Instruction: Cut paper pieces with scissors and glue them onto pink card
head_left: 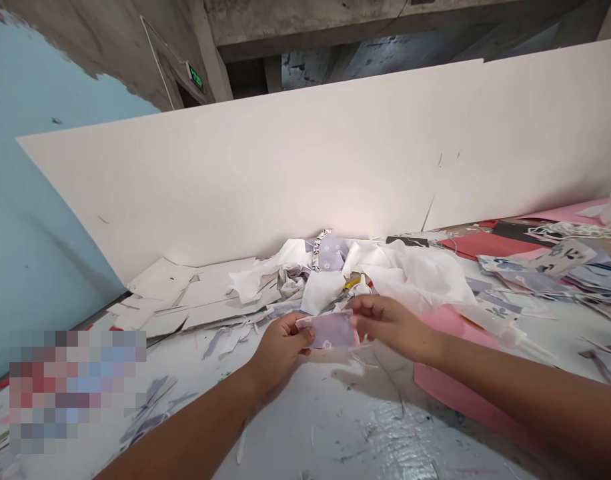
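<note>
At 6 o'clock from pile [323, 291] | lilac piece [335, 331] clamped at 9 by left hand [281, 345] | touched at 3 by right hand [389, 325], grip unclear

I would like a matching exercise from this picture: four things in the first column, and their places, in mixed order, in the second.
Things:
1. rectangular lavender piece
2. white board
3. green sign
4. white cord

Places:
A. upper left of the picture, high above the work surface
B. in the fingers of the left hand
C. loosely bunched, near the right edge of the picture
D. standing at the back, across most of the picture's width

Right pairs: 1-B, 2-D, 3-A, 4-C
</note>
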Demonstrator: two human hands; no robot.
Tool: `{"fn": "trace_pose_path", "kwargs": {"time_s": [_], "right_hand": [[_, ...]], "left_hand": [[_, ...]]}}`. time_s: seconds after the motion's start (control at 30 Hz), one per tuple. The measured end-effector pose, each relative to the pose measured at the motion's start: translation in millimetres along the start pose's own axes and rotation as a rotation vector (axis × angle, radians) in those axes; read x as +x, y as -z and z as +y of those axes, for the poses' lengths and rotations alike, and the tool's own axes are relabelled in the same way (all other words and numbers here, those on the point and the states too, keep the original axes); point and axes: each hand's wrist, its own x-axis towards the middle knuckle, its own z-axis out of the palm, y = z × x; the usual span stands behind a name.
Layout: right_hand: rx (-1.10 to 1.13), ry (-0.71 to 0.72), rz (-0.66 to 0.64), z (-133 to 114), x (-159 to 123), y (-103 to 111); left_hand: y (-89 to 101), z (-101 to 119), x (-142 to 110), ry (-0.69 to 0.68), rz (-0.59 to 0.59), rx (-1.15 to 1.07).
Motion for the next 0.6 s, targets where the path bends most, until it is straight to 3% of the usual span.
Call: {"fn": "trace_pose_path", "kwargs": {"time_s": [0.03,0.13,0.2,0.27,0.4,0.5,0.6], "right_hand": [[-0.015,0.058,0.056,-7.2,0.1,6.8],[-0.048,0.198,0.456,-15.9,4.7,26.3],[-0.083,0.187,0.549,-7.9,11.4,35.3],[-0.154,0.139,0.552,7.5,19.2,40.6],[-0.387,0.046,0.407,33.4,31.0,48.0],[-0.651,-0.023,0.303,36.2,33.8,56.5],[-0.977,-0.034,0.291,31.4,37.6,65.4]], "left_hand": [[0.4,0.1,1.0,-0.006,0.051,-0.007],[2.0,0.4,4.1,-0.031,0.196,-0.051],[3.1,0.3,5.8,-0.042,0.259,-0.077],[4.1,-0.3,6.9,-0.042,0.29,-0.088],[5.9,-2.1,8.1,-0.025,0.299,-0.099],[6.9,-2.8,8.8,-0.017,0.284,-0.096],[6.6,-1.9,8.9,-0.003,0.286,-0.086]]}}
